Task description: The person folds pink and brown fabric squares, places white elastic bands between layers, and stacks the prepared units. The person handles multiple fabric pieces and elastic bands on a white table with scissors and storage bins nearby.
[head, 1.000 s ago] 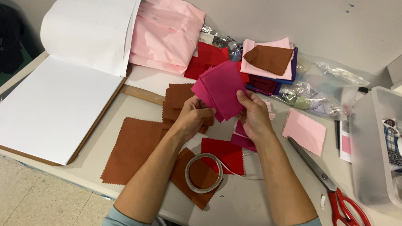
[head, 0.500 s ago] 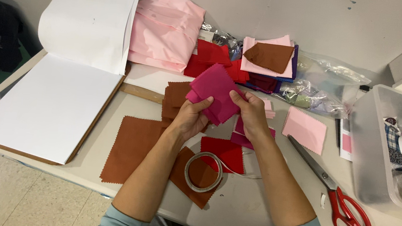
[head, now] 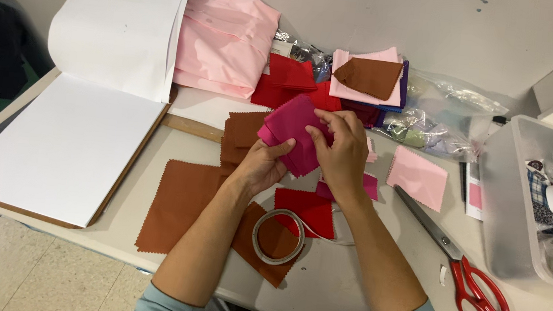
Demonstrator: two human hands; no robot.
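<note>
Head view shows both hands raised just above the counter [head: 344,297], sharing a small stack of magenta fabric swatches [head: 289,126]. The left hand [head: 262,164] cups the stack from below, fingers closed on its lower edge, while the right hand [head: 343,152] pinches the right side, thumb and fingertips closed on the top layers near the pinked edge. The stack sits over brown swatches [head: 180,204] and a red swatch [head: 305,209], with a roll of tape [head: 277,237] near the left forearm and red-handled scissors [head: 461,271] well apart to the right. To handle this well, the person would likely do best keeping the left grip steady as a support and letting only the right fingertips slide or peel one layer at a time, since thin cloth clings and two pieces may lift together. Holding the stack level and low over the counter should keep loose swatches from slipping into the piles of red and pink cloth [head: 230,43] behind.
</note>
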